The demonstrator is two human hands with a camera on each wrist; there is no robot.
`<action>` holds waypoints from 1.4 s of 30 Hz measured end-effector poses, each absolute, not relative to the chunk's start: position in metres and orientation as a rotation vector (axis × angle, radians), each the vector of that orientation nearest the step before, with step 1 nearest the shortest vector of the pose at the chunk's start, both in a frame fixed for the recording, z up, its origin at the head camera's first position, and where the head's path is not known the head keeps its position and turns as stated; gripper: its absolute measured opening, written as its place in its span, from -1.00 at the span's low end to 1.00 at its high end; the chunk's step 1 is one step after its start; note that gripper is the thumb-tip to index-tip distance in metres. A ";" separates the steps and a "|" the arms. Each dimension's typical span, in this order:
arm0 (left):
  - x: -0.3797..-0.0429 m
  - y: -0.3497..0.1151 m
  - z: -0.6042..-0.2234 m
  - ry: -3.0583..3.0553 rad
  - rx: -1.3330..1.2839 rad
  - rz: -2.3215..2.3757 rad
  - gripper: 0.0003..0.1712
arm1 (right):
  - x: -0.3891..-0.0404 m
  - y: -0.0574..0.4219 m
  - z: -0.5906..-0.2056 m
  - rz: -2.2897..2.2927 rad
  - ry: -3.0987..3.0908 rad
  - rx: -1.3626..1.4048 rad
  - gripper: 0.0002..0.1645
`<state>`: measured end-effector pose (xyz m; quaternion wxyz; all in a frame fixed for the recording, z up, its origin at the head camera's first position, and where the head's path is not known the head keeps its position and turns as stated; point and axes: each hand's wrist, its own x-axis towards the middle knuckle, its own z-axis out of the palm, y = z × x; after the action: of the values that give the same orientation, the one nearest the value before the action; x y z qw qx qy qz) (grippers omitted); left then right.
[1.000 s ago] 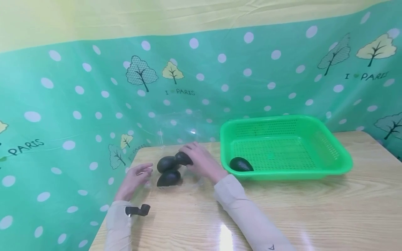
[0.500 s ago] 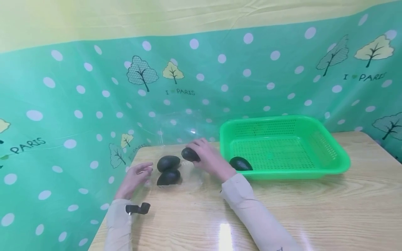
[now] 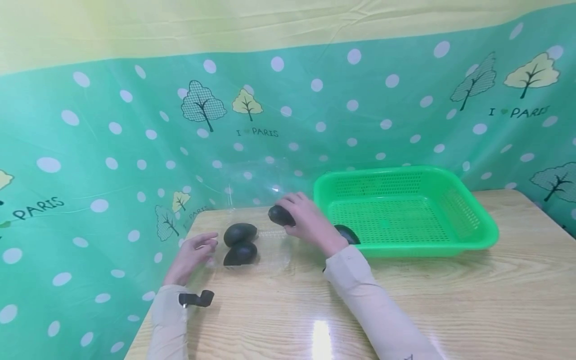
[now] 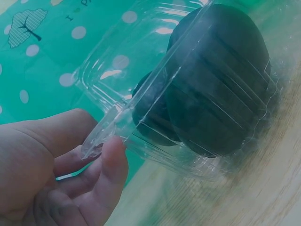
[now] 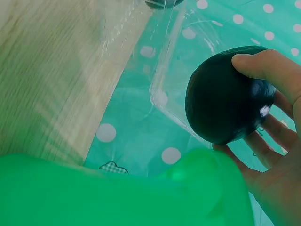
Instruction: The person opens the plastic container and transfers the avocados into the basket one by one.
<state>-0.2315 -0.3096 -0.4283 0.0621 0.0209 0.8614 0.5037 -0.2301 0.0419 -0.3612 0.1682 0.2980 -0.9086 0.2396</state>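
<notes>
My right hand (image 3: 310,222) grips a dark avocado (image 3: 281,215) above the right side of a clear plastic clamshell box (image 3: 275,252). In the right wrist view the thumb lies on top of the avocado (image 5: 225,96), with the other fingers around its far side. Two more avocados lie in the left part of the box, one avocado (image 3: 240,234) behind the other avocado (image 3: 241,253). My left hand (image 3: 191,257) is at the box's left side. Up close in the left wrist view, its thumb and fingers pinch the plastic edge (image 4: 101,129).
A green perforated basket (image 3: 418,248) stands to the right, with one avocado (image 3: 347,234) in its near left corner, partly hidden by my right wrist. The raised clear lid (image 3: 256,185) leans near the polka-dot cloth (image 3: 288,125) behind the wooden table (image 3: 270,320).
My right hand has lifted an avocado away from the other two and moved it right, toward the basket. The left hand has stayed at the box's edge.
</notes>
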 end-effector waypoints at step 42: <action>-0.228 -0.309 -0.426 2.616 0.089 1.497 -0.39 | -0.228 0.107 -0.351 0.789 -2.631 0.630 -0.27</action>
<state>-0.2283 -0.3090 -0.4261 0.0633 0.0296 0.8658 0.4955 -0.2282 0.1067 -0.3512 0.1609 0.2208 -0.9214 0.2764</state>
